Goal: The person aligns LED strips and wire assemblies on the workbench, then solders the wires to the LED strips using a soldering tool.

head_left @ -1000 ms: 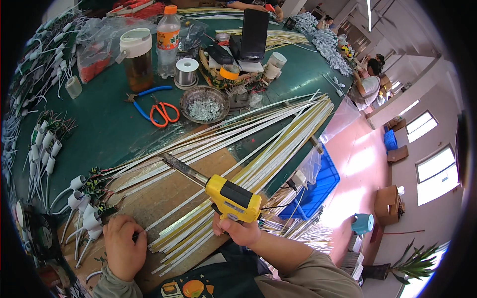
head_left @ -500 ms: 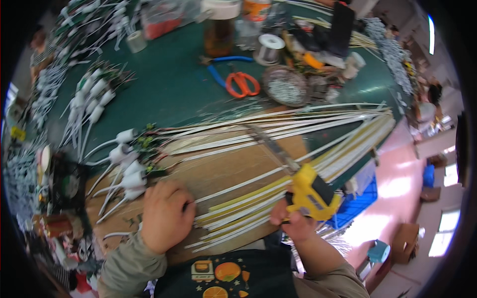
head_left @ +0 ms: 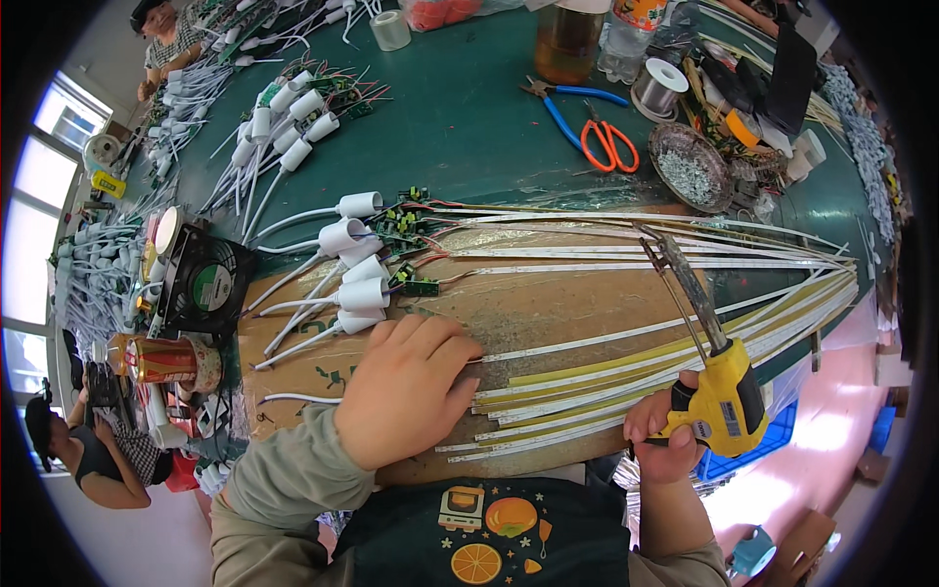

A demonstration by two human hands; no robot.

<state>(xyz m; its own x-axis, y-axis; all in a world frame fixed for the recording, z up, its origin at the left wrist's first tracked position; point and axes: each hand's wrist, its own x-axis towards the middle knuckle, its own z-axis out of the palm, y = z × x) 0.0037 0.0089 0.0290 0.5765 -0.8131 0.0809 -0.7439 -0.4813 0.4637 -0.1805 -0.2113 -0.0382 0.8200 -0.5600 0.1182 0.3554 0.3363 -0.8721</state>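
Observation:
My right hand [head_left: 670,426] grips a yellow soldering gun [head_left: 732,399]; its long metal tip points up and left over the light strips. Curled fingers of my left hand [head_left: 406,391] hang low over the brown cardboard [head_left: 577,298]. A white cable [head_left: 303,398] enters beneath this hand, and a strip end with a bit of red wire shows by its fingertips; what lies under the palm is hidden. Thin white and yellow LED strips [head_left: 587,386] fan out to the right. Past my left hand lie white lamp holders [head_left: 364,293] with green circuit boards [head_left: 421,286], wired to further strips.
Blue-handled pliers [head_left: 567,108], orange-handled scissors [head_left: 611,147], a solder spool [head_left: 660,90] and a dish of white granules [head_left: 690,171] lie farther back. A black fan [head_left: 207,289] and a can [head_left: 161,360] stand left. More lamp holders [head_left: 293,127] are piled behind. Other people sit at left.
The whole view has shifted, so the bench appears farther right and higher. The picture is sharper. My right hand still holds the soldering gun; my left hand stays low by the strip ends.

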